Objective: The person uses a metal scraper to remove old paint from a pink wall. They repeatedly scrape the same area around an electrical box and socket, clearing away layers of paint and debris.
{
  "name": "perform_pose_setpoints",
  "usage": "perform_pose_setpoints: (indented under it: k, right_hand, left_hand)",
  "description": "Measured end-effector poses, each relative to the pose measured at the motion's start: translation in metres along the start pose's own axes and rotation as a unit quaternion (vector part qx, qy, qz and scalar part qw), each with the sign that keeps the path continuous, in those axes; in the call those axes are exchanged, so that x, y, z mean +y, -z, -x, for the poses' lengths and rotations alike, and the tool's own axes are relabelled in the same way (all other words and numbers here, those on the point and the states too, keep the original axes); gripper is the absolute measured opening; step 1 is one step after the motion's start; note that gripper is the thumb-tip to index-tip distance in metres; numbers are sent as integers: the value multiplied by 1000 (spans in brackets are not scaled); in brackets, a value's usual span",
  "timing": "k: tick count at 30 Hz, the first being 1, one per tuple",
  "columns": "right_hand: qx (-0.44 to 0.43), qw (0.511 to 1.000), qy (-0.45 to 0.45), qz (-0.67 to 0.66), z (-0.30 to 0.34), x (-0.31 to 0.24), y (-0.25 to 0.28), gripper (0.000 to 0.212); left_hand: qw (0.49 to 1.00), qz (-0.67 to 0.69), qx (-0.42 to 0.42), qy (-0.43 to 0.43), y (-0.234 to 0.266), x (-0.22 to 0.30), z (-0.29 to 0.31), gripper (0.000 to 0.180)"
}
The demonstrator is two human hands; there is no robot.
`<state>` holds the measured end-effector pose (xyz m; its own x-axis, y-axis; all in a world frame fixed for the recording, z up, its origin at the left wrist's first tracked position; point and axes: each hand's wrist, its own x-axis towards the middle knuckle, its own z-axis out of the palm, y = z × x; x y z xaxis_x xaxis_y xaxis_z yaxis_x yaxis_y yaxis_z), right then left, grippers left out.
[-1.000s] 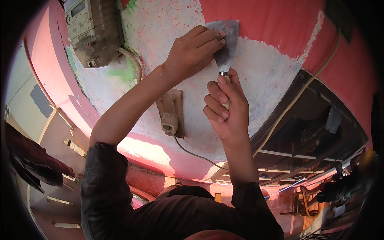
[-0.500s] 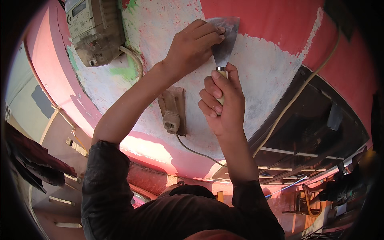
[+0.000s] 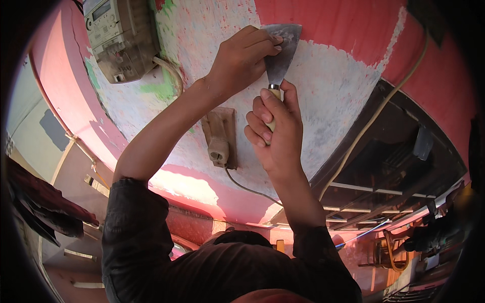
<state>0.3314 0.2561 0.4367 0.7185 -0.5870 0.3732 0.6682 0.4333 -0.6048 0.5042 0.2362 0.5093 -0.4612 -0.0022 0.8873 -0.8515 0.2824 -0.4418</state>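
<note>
Red paint point(image 3: 338, 30) meets a scraped white patch point(image 3: 328, 91) along a ragged border on the wall in the head view, and the scraper point(image 3: 283, 53) lies at that border, near the top. Its long axis runs nearly upright, leaning slightly right: the blade flares upward to a broad edge overlapping the red, while the pale handle point(image 3: 272, 123) points down toward the person. Whether that edge bites into the wall cannot be told. The right hand point(image 3: 280, 131) has its fingers wrapped around the handle, clamped on it just below the metal collar. From the left, the left hand point(image 3: 242, 58) sets its fingertips point(image 3: 277, 39) on the blade's face; its thumb is hidden, so I cannot tell whether it pinches. To the blade's right, white wall spreads as far as the slanting edge of a dark panel point(image 3: 389, 161), with a pale cable point(image 3: 368, 129) running along it. Below the left forearm sits a socket point(image 3: 219, 150) on a board point(image 3: 228, 120), near the right hand; a meter point(image 3: 118, 43) hangs well apart at upper left.
</note>
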Motion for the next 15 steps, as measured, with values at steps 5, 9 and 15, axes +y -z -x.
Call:
perform_pose_setpoints:
  k: [5, 9, 15]
  right_hand:
    - [-32, 999, 7, -2, -27, -19, -21, 20]
    - [-70, 993, -77, -60, -19, -14, 8, 14]
    - [-114, 965, -168, -164, -14, 4, 27, 17]
  left_hand:
    - [999, -43, 31, -8, 7, -14, -22, 30]
    - [997, -59, -45, -31, 24, -6, 2, 31]
    - [991, -71, -84, -77, 42, -14, 23, 30]
